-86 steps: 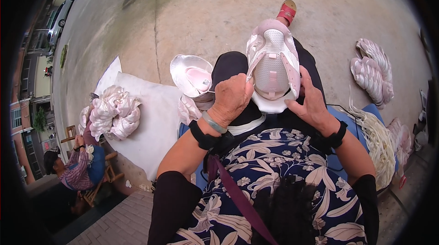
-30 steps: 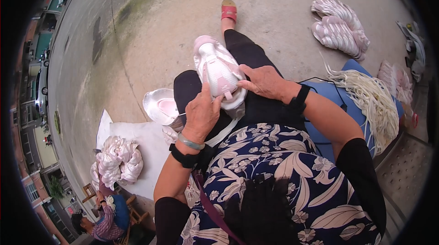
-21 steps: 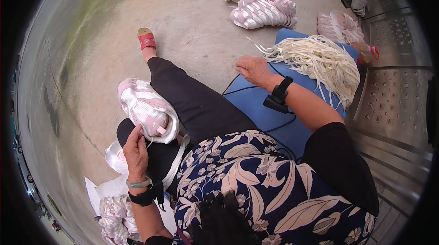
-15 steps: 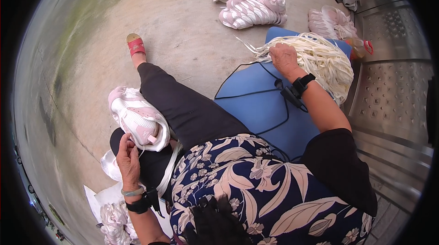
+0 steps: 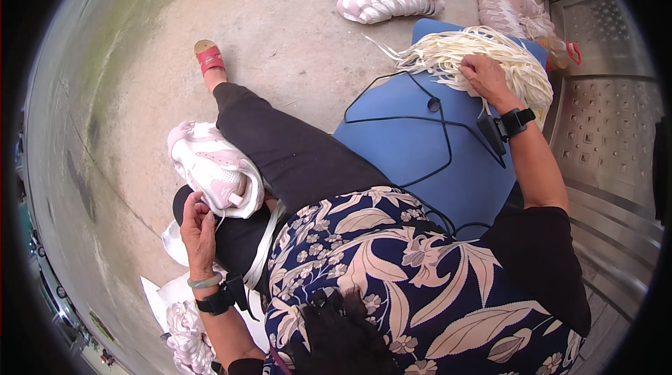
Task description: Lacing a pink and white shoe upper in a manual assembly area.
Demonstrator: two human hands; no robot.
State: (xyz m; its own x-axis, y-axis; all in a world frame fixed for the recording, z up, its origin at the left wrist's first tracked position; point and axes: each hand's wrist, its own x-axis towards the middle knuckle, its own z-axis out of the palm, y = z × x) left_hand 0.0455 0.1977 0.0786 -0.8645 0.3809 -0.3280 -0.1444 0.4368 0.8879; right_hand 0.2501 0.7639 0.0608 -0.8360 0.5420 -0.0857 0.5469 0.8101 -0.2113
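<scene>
A pink-and-white stack of shoe uppers (image 5: 213, 168) rests by my bent left leg, on something black. My left hand (image 5: 198, 231) is at its near end, thumb and fingers pinched together on a thin white shoelace (image 5: 222, 224). Across the blue seat (image 5: 420, 137) spreads a large heap of cream shoelaces (image 5: 521, 70). My right hand (image 5: 486, 81) lies at the near side of this heap with its fingers closed on laces; how many is hidden. Both wrists wear black strapped devices, and the right-hand one hangs over the seat near a black cable (image 5: 448, 123).
More bundled pink-and-white uppers (image 5: 392, 0) lie on the concrete floor ahead, and another bundle (image 5: 514, 14) sits beyond the seat. A bottle with a red cap (image 5: 563, 53) stands by the metal panel (image 5: 602, 130) at right. Crumpled uppers (image 5: 187, 333) are at lower left.
My right hand has moved right and slightly back over the lace heap. My left hand stays by the uppers. The whole view has shifted a little.
</scene>
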